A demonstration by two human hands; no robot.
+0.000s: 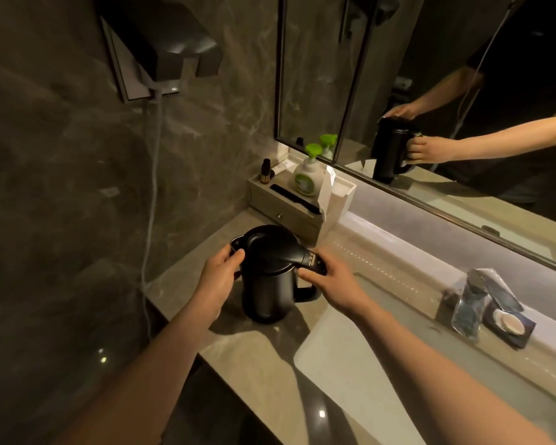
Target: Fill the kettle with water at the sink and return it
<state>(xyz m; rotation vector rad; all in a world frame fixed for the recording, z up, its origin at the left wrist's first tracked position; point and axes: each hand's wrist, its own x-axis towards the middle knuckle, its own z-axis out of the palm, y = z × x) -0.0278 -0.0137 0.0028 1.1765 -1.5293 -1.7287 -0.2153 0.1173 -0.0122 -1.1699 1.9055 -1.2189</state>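
A black electric kettle [268, 284] stands upright on the stone counter [238, 354], just left of the sink, with its lid down. My right hand [329, 282] is wrapped around its handle on the right side. My left hand [220, 277] rests against the kettle's left side near the spout, thumb on the rim. The pale rectangular sink basin [382, 364] lies to the right. A chrome faucet [472, 300] stands at the basin's far edge.
A white organiser tray [305, 220] behind the kettle holds a green-pump soap bottle [305, 178], a small dark bottle [265, 171] and a comb. A soap dish [511, 322] sits by the faucet. A mirror [430, 107] spans the wall. A wall-mounted hair dryer [161, 43] hangs its cord at left.
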